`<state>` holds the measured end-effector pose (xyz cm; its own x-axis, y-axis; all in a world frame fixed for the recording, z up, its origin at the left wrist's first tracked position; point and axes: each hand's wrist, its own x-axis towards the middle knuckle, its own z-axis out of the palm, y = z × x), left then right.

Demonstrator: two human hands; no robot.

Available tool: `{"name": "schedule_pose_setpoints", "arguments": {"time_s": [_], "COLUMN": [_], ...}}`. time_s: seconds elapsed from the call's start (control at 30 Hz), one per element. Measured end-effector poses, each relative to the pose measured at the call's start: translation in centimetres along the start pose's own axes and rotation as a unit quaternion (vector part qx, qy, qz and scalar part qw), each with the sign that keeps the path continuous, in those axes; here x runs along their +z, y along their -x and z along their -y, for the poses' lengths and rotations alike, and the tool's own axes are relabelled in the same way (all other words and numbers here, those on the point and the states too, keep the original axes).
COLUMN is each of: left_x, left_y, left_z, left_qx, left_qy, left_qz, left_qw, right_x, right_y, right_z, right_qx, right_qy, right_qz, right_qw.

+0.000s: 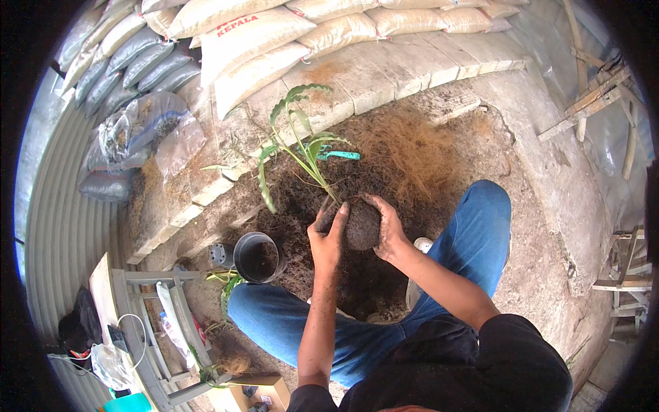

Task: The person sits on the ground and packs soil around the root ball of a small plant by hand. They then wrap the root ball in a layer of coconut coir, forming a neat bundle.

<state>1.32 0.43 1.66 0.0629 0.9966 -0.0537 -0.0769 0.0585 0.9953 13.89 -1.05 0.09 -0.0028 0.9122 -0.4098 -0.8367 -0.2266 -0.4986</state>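
Note:
A leafy green plant (307,159) leans to the far left, its stems rising from a dark, rounded root ball of soil (364,228). My left hand (328,232) is wrapped against the ball's left side near the stem base, with soil on the fingers. On the opposite side my right hand (389,230) cups the ball, fingertips curling over its top. Both hands hold it above a heap of dark soil (288,199). Behind the plant lies a teal hand trowel (341,155), partly covered by leaves. A black pot (258,257) with some soil inside stands left of my hands.
Brown fibre (419,154) spreads beyond the soil. A small pot (221,255) and another leafy plant (231,294) sit by my left knee. Stacked sacks (343,34) line the back; a plastic bag (147,127) lies left. A grey wooden stool (130,316) stands near left.

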Motion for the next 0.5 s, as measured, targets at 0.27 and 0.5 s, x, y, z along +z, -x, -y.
{"name": "schedule_pose_setpoints", "arguments": {"time_s": [0.27,0.5], "left_x": [0.4,0.2], "left_y": [0.2,-0.1], "left_z": [-0.7,1.4], "left_qx": [0.012,0.036], "left_qy": [0.022,-0.018], "left_qz": [-0.007,-0.019], "left_qw": [1.0,0.999], "right_x": [-0.7,-0.8], "right_y": [-0.4,-0.3], "right_z": [-0.2,-0.8], "right_qx": [0.001,-0.029], "right_qy": [-0.007,0.012], "right_qz": [0.005,-0.024], "right_qw": [1.0,0.999]}}
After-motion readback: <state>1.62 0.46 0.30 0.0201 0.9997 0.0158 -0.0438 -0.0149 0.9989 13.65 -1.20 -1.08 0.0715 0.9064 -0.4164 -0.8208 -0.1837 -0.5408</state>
